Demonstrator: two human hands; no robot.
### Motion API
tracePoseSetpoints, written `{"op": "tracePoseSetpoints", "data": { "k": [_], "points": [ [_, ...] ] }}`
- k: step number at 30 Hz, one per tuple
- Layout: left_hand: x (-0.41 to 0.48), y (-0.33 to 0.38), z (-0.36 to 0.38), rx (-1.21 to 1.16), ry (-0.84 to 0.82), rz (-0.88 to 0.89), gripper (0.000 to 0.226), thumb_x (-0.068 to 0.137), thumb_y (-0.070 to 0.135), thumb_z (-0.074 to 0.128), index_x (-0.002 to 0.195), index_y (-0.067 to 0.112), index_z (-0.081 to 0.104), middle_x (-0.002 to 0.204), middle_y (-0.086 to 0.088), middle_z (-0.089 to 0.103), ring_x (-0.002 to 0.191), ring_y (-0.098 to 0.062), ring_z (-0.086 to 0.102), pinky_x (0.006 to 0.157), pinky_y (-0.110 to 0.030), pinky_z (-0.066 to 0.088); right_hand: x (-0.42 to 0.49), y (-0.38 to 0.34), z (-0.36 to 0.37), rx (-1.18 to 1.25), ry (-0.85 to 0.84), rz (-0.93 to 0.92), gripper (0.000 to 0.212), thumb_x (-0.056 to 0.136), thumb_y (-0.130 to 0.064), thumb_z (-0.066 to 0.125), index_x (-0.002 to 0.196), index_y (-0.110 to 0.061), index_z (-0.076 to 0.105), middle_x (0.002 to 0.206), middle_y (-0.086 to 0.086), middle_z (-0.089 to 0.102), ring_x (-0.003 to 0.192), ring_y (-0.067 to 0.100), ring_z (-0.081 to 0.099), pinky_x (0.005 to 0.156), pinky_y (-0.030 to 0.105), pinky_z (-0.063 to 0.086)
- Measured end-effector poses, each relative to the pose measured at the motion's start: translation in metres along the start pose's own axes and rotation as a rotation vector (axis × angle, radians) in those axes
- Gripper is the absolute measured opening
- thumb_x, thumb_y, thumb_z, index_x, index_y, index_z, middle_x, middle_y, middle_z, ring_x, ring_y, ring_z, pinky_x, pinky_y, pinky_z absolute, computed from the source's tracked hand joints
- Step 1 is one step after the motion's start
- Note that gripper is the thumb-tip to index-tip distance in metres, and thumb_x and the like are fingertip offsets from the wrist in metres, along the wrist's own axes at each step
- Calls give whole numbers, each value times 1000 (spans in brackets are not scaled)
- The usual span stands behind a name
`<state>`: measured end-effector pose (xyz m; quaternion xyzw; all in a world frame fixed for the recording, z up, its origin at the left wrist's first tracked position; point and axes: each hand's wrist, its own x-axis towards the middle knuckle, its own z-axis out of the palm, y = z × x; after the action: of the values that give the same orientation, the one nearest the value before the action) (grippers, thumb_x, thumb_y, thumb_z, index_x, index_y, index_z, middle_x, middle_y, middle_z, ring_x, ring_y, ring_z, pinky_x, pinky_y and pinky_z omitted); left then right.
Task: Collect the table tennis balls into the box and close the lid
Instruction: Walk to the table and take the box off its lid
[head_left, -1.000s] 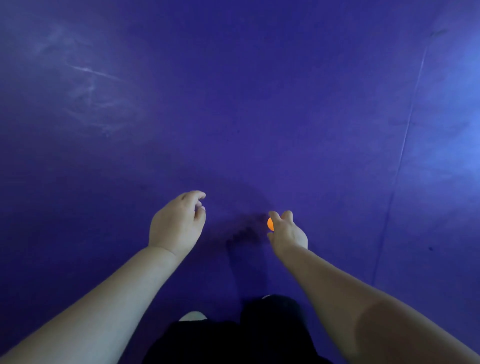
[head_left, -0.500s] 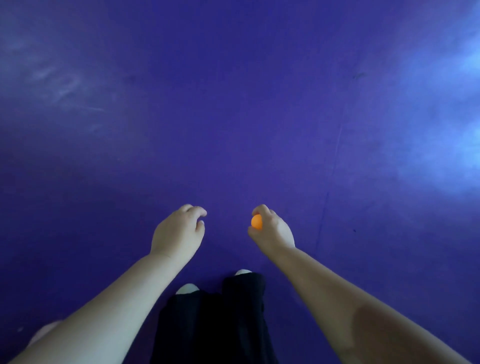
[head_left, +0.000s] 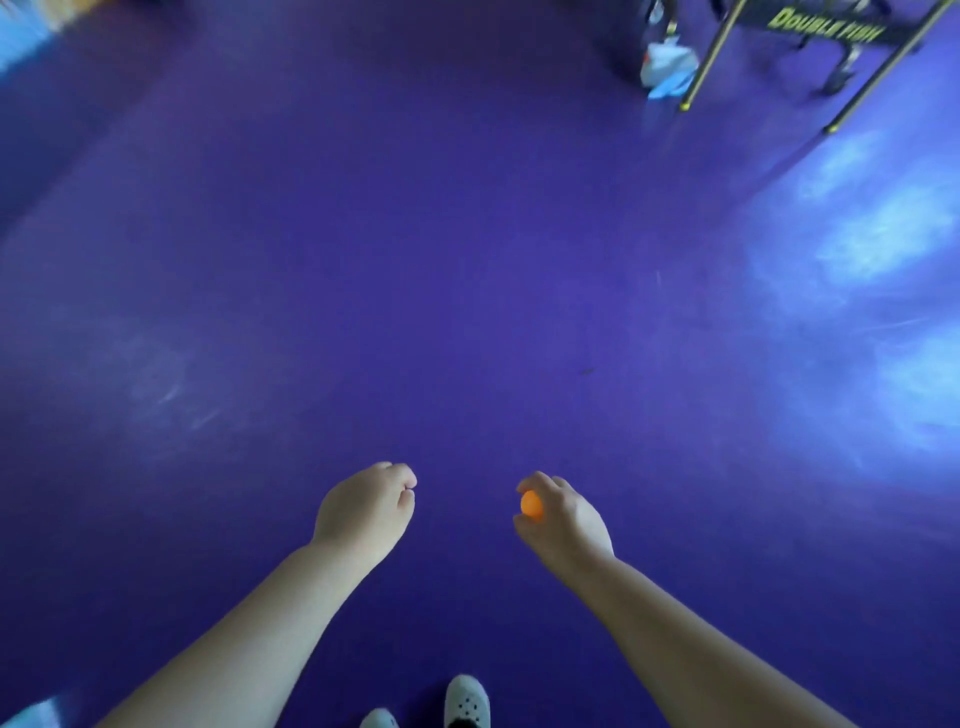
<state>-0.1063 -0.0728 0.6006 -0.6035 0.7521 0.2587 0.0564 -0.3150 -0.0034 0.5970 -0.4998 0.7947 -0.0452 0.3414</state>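
Observation:
I stand over a purple floor (head_left: 467, 260). My right hand (head_left: 569, 527) reaches forward at lower centre right. Its thumb and fingers curl round an orange table tennis ball (head_left: 531, 504), which peeks out on the hand's left side. To the left, about a hand's width away, is my left hand (head_left: 363, 512), with its back to the camera and its fingers curled in. Its palm side is hidden, so nothing shows inside it. No box and no other ball is in view.
At the top right stand the thin metal legs (head_left: 709, 57) of a frame with a "Double Fish" panel (head_left: 826, 26). A white and blue bundle (head_left: 667, 70) lies beside them. My white shoes (head_left: 466, 701) show at the bottom edge. Bright light patches (head_left: 872, 244) fall at right.
The view has lifted from the floor, so the frame legs at top right now show. My right hand has raised the orange ball, gripping it more fully. The left hand stays curled.

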Motion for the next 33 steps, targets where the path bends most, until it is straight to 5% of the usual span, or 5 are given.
{"op": "tracePoseSetpoints", "data": {
  "k": [10, 20, 33],
  "points": [
    [38, 69, -129, -49, 214, 141, 24, 95, 21, 42, 109, 20, 62, 110, 9, 63, 92, -17, 61, 71, -27, 45, 13, -52, -132, 130, 164, -43, 22, 80, -20, 51, 100, -30, 54, 97, -8, 53, 66, 19, 54, 54, 26, 43],
    [198, 61, -241, -1, 249, 324, 23, 95, 22, 43, 108, 17, 61, 107, 4, 64, 89, -19, 61, 72, -29, 50, 145, -157, -213, 212, 259, -27, 16, 75, -23, 56, 90, -30, 54, 95, -6, 59, 62, 20, 53, 53, 27, 43],
    [441, 140, -333, 75, 154, 465, 25, 95, 28, 42, 108, 21, 62, 108, 8, 63, 92, -16, 60, 68, -25, 42, 347, -177, -341, 274, 408, 68, 34, 79, -22, 54, 110, -36, 56, 111, -13, 53, 74, 18, 58, 58, 24, 45]
  ]
}}
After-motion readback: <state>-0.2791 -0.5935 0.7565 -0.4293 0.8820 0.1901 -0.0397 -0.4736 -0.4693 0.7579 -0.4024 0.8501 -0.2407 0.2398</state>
